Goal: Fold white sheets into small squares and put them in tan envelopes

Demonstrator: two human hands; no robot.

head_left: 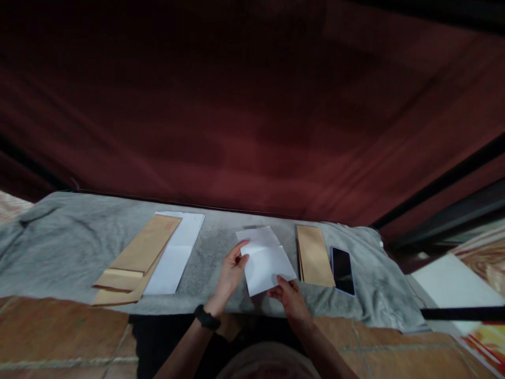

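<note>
A white sheet of paper (265, 263) with a crease across it is held between my two hands, over the grey cloth. My left hand (232, 267) pinches its left edge between thumb and fingers; a dark band circles that wrist. At the lower right corner, my right hand (287, 296) grips the sheet with the thumb on top and fingers underneath. To the right of the sheet lies a small stack of brown envelopes (316, 257). Farther left, more brown envelopes (138, 247) partly cover a pile of white paper (176, 258).
A grey cloth (74, 247) covers the long, narrow work surface. Beside the right-hand envelopes rests a phone (343, 270) with a dark screen. A dark red fabric panel (252, 158) rises behind the far edge. Tiled floor (59, 337) shows along the near side.
</note>
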